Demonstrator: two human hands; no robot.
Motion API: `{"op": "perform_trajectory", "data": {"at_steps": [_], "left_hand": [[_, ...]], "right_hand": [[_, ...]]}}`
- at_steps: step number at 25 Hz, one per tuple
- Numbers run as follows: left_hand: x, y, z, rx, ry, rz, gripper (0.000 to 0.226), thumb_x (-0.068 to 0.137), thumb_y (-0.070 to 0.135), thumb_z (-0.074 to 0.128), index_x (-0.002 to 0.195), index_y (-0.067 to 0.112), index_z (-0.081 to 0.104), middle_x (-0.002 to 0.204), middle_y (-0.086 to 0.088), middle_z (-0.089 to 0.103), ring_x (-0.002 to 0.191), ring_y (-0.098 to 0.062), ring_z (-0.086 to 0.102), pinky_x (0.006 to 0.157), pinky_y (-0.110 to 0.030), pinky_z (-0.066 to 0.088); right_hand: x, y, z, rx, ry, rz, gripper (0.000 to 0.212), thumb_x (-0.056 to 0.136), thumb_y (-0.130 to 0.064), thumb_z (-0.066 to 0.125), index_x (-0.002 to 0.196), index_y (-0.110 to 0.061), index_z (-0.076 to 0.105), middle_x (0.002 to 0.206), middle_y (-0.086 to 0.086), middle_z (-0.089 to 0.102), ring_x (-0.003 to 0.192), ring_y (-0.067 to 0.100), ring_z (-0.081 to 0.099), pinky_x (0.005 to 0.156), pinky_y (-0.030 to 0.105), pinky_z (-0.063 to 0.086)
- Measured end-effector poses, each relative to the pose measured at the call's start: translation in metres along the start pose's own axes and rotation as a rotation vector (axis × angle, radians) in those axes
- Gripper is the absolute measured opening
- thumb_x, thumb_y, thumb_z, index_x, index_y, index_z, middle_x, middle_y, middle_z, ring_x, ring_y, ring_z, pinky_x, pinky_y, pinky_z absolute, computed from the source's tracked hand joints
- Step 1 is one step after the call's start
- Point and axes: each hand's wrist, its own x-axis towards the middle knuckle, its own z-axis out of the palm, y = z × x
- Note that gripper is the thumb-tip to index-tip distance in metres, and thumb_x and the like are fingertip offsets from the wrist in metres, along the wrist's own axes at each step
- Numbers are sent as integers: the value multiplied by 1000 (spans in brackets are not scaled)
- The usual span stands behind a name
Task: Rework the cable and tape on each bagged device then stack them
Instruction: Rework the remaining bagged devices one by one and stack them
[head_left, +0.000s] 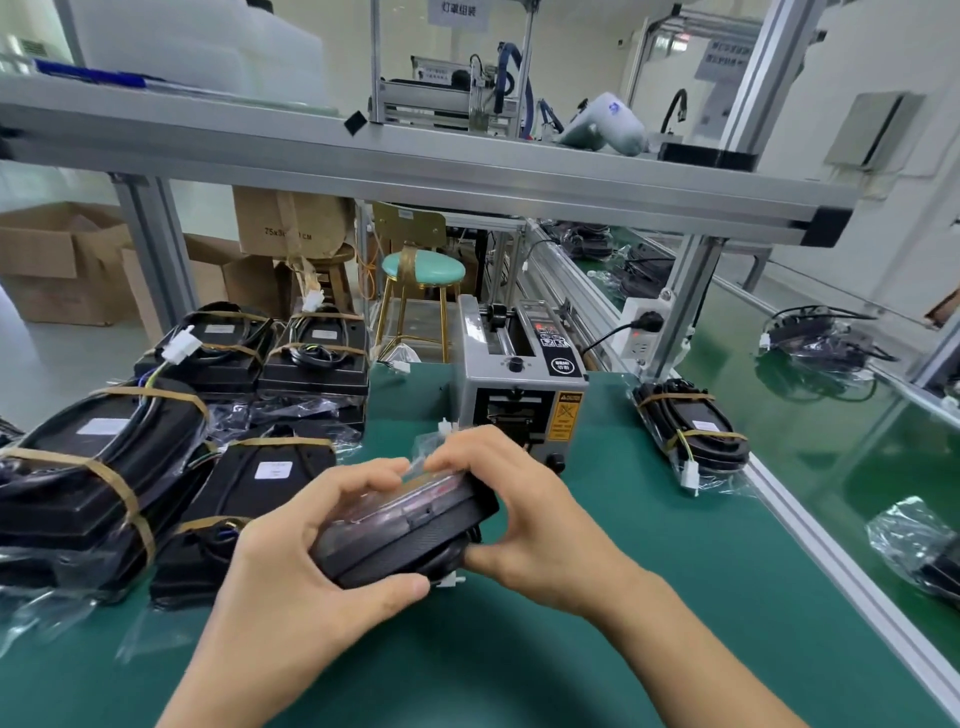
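Note:
A black bagged device is held on edge above the green mat, between both hands. My left hand grips its near left end, thumb underneath. My right hand grips the right end, its fingers pinching the clear bag at the top. A white connector pokes out below the device. Stacks of taped bagged devices lie to the left. One more taped device lies to the right.
A grey tape dispenser machine stands just behind the hands. A conveyor with a green belt carrying more bagged devices runs along the right. An aluminium shelf beam crosses overhead. Cardboard boxes and a teal stool stand behind the bench.

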Motion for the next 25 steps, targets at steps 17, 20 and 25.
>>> {"op": "perform_trajectory", "data": {"at_steps": [17,20,25], "left_hand": [[2,-17,16,-8,206,-70,55,52,32,85,102,40,66,94,16,71,80,-2,65,70,-2,44],[2,-16,17,-12,187,-53,54,53,31,85,103,39,66,95,17,71,83,-3,66,71,-3,44],[2,-12,16,-4,185,-50,57,50,34,92,99,42,66,91,18,71,79,-1,66,68,-1,44]], "right_hand": [[50,88,5,424,869,1116,14,83,-24,70,70,-22,66,73,2,61,68,21,48,69,33,45],[54,91,6,446,889,1158,11,80,-23,74,72,-18,67,69,4,61,58,18,45,61,30,41],[68,93,10,565,993,1244,24,78,-11,71,60,-15,55,58,1,48,47,18,35,49,25,32]]}}
